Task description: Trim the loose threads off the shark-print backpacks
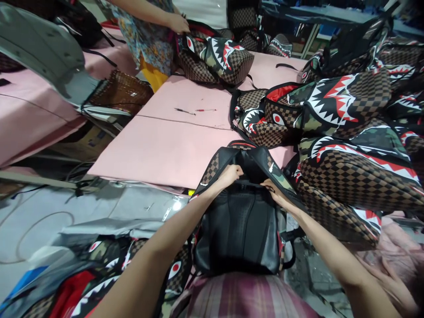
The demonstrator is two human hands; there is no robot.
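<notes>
A backpack (245, 229) leans between my lap and the table's edge, its black padded back panel facing me. Dark brown check and camouflage side panels show at its spread top. My left hand (233, 173) is closed at the left part of the panel's upper edge. On the right part of the same edge, my right hand (274, 191) pinches the black material. The inside of the bag is dark, and what lies in it cannot be made out.
Several shark-mouth backpacks (344, 106) are piled along the right. Two pens (185, 111) lie on the pink table (145, 145). Across it, another person's hand (179, 24) touches a backpack (215, 57). A grey chair (36, 48) stands left; more bags (109, 251) lie low at left.
</notes>
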